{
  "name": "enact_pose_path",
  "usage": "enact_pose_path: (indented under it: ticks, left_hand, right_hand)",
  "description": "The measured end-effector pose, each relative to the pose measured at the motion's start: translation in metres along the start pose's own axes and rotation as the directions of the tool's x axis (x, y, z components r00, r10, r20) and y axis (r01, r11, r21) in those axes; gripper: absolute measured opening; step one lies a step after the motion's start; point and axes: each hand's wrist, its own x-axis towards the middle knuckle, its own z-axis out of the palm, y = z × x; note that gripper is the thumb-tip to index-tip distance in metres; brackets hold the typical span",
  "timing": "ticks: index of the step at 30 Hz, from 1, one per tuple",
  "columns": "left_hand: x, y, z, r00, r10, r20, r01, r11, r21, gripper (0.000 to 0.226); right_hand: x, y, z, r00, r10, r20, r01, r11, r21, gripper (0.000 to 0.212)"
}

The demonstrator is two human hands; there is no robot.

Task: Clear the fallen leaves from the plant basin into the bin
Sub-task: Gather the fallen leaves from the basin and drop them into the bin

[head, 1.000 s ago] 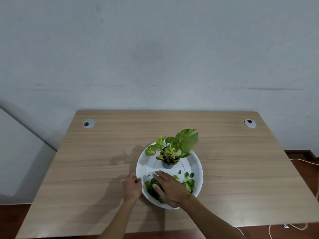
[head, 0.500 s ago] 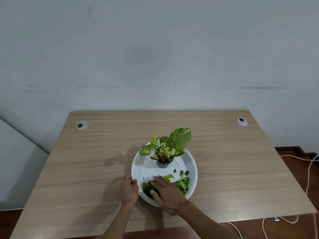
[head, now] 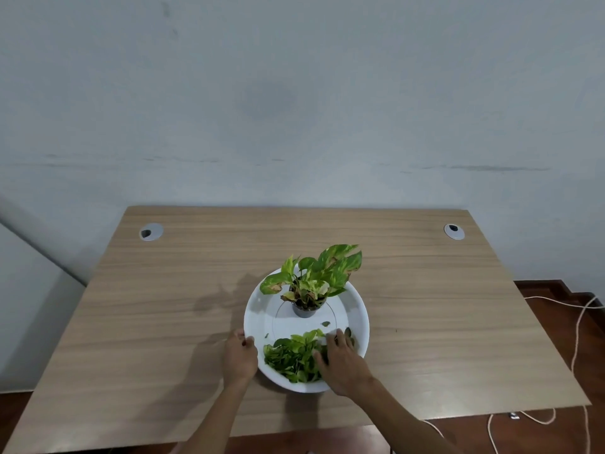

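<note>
A white round basin (head: 262, 309) sits on the wooden table (head: 157, 309), near its front edge. A small grey pot (head: 306, 311) with a green and yellow plant (head: 319, 273) stands in the basin's far half. Loose fallen leaves (head: 289, 357) are heaped in the near half, with a single leaf (head: 325, 323) lying apart beside the pot. My left hand (head: 239, 357) grips the basin's left rim. My right hand (head: 340, 362) lies palm down on the right side of the leaf heap, fingers spread. No bin is in view.
Two grey cable grommets (head: 151, 231) (head: 454, 231) sit in the table's far corners. A pale wall rises right behind the table. A light cord (head: 579, 326) trails over the dark floor to the right of the table.
My right hand has slid from the left part of the leaf heap to its right side, uncovering the leaves. My left hand has kept its hold on the rim. The view has shifted slightly.
</note>
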Motion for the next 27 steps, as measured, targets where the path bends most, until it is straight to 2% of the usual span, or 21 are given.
enact_pose_path:
  ticks: [2,7,9,12,14,15,17,19,21,24,27]
  left_hand:
    - [0.001,0.0,0.0,1.0,-0.006,0.013,0.006,1.0,-0.004,0.006]
    - [-0.002,0.002,0.0,1.0,-0.002,0.003,0.002,1.0,-0.006,0.006]
    - [-0.004,0.004,0.001,1.0,-0.003,-0.007,0.003,1.0,-0.005,0.007]
    - [-0.005,0.005,0.001,1.0,-0.013,-0.018,0.012,1.0,-0.02,0.008]
    - [-0.004,0.004,0.001,1.0,-0.016,-0.019,0.016,1.0,-0.014,0.012]
    - [-0.003,0.003,0.002,1.0,-0.017,-0.02,0.017,1.0,-0.016,0.014]
    - [-0.003,0.003,0.003,1.0,-0.014,-0.022,0.013,1.0,-0.022,0.013]
    - [-0.008,0.005,0.002,1.0,0.005,-0.024,-0.005,1.0,0.011,0.015]
    - [-0.013,0.007,0.0,0.989,0.133,-0.06,-0.123,0.982,0.147,0.015]
    - [-0.018,0.006,0.001,0.903,0.428,-0.041,-0.39,0.855,0.342,0.032]
    - [-0.013,0.008,0.008,0.831,0.511,0.221,-0.548,0.679,0.489,0.049]
  right_hand:
    - [-0.013,-0.002,0.001,0.998,-0.061,-0.003,0.061,0.997,-0.043,0.059]
    - [0.009,0.002,-0.019,0.976,-0.138,-0.169,0.131,0.99,-0.053,0.056]
    - [0.026,0.005,-0.025,0.978,-0.166,-0.125,0.161,0.986,-0.047,0.059]
    - [0.032,0.002,-0.02,0.97,-0.244,0.021,0.244,0.963,-0.117,0.066]
    - [0.018,-0.003,-0.011,0.956,-0.288,0.063,0.294,0.945,-0.142,0.082]
    - [0.009,-0.005,-0.007,0.95,-0.303,0.079,0.312,0.939,-0.145,0.082]
    - [-0.006,-0.005,-0.002,0.932,-0.346,0.106,0.359,0.922,-0.143,0.065]
    - [-0.012,-0.004,-0.009,0.92,-0.378,0.103,0.387,0.918,-0.09,0.06]
    - [-0.004,0.0,-0.025,0.935,-0.354,0.027,0.354,0.935,-0.009,0.057]
    - [0.021,0.011,-0.052,0.971,-0.226,-0.071,0.231,0.97,0.072,0.053]
    - [0.039,0.019,-0.06,0.989,-0.146,-0.037,0.147,0.989,0.029,0.054]
